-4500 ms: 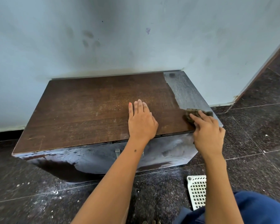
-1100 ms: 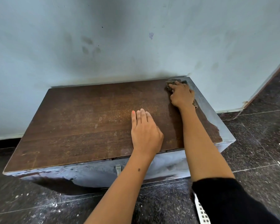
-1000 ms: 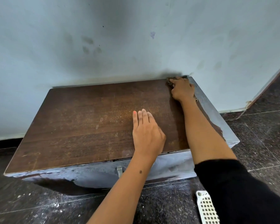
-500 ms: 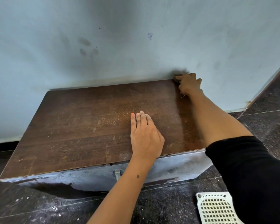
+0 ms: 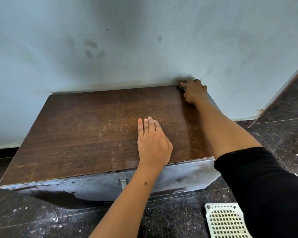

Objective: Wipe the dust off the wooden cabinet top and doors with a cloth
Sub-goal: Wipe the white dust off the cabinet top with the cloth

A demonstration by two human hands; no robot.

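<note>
Head camera looks down on a low wooden cabinet (image 5: 93, 131) standing on the floor against a pale blue wall (image 5: 127, 40). A dark cloth (image 5: 180, 83) sits at the far right corner of the cabinet top, right where the wood meets the wall; only a small dark bit of it shows past the fingertips. The right hand (image 5: 193, 91) lies over it with fingers curled down around it, pressing it into that corner, the arm stretched out across the right end of the top and a black sleeve (image 5: 265, 186) covering the upper arm. The left hand (image 5: 152, 143) rests flat on the top near the front edge, a little right of centre, fingers straight and together, holding nothing. The two hands are well apart.

The top is brown, with a speckled, scuffed patch around the middle. The cabinet's front face (image 5: 187, 172) is coated in grey-white dust with darker streaks showing through, and a small metal handle (image 5: 123, 182) hangs just below the front edge, beside the left wrist.

The wall carries dark smudges above the cabinet. The floor (image 5: 41, 217) is dark polished stone, flecked with white specks. A white plastic grid piece (image 5: 225, 220) lies on the floor in the near right, partly behind the sleeve.
</note>
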